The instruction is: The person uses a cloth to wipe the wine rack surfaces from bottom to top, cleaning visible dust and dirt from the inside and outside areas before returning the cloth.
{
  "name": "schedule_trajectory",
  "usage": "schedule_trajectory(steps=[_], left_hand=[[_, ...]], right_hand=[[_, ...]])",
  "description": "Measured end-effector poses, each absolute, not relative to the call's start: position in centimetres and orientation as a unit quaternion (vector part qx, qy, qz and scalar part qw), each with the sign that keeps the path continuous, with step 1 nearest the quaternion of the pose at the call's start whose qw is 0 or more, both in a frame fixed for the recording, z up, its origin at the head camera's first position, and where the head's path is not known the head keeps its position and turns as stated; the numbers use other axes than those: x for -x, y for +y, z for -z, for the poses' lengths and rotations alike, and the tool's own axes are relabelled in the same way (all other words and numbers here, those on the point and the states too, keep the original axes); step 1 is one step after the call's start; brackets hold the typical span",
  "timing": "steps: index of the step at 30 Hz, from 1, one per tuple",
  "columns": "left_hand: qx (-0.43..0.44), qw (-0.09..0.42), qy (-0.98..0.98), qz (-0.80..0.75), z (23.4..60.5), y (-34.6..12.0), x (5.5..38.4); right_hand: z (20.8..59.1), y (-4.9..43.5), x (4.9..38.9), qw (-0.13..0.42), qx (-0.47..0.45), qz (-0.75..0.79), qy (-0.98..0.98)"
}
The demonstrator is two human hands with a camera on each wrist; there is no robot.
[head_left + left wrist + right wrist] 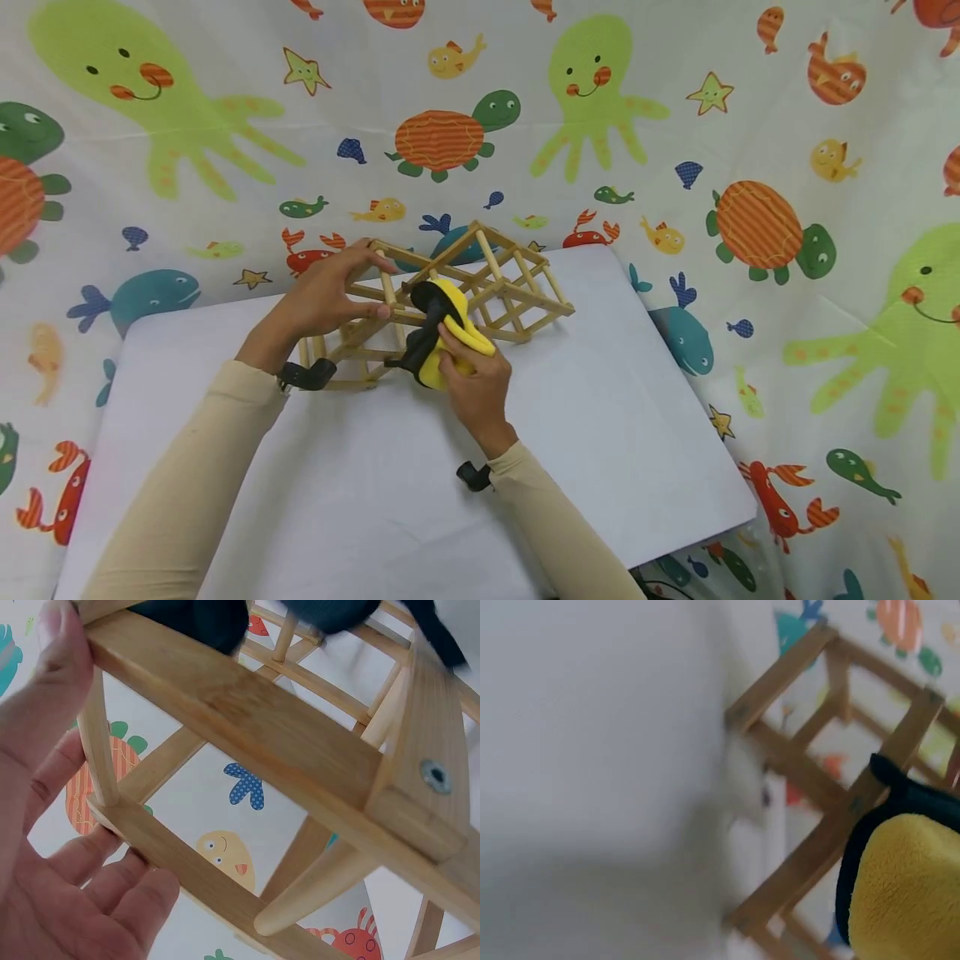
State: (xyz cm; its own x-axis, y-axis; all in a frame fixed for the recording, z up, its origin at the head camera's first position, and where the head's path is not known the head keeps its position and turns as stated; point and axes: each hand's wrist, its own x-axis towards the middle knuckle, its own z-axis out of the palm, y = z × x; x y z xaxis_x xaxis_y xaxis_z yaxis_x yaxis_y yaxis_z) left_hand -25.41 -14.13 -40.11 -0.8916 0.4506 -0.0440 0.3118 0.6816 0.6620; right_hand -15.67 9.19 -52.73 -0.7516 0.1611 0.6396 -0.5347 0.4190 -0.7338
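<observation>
A collapsible wooden rack (517,292) of slats and round dowels stands on the white table. My left hand (322,296) grips its left part. In the left wrist view, the thumb is at an upper slat (240,720) and the other fingers reach around a dowel and a lower slat. My right hand (480,392) holds a bunched yellow cloth (453,304) with black edging against the middle of the rack. Up close in the right wrist view, the fuzzy cloth (907,885) overlaps a slat (817,832); the right fingers are out of that view.
The white tabletop (600,450) extends in front of the rack and to its right. Behind and beside it hangs a curtain (637,83) printed with sea animals. Each wrist wears a black camera mount, such as the left one (311,375).
</observation>
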Motion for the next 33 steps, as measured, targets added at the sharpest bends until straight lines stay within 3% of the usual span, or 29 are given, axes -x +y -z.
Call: schedule_trajectory(steps=[6,10,15,20,29,33], left_hand=[[-0.201,0.106,0.915,-0.335,39.7,-14.6,25.2],[-0.198,0.113,0.915,-0.332,39.8,-14.7,25.2],[-0.194,0.113,0.916,-0.333,39.9,-15.0,25.3],[-0.198,0.108,0.913,-0.341,40.0,-15.0,25.5],[-0.201,0.111,0.910,-0.344,40.2,-14.5,25.5],[-0.200,0.113,0.910,-0.344,40.1,-14.8,25.5]], right_hand=[[55.7,13.7,15.0,0.302,-0.011,-0.510,-0.805],[56.5,14.9,14.4,0.319,0.054,-0.502,-0.802],[54.9,13.4,13.9,0.358,-0.010,-0.551,-0.754],[54.0,10.7,14.8,0.325,-0.062,-0.553,-0.765],[56.0,14.7,15.2,0.271,0.073,-0.479,-0.831],[55.8,15.9,14.4,0.301,0.083,-0.475,-0.823]])
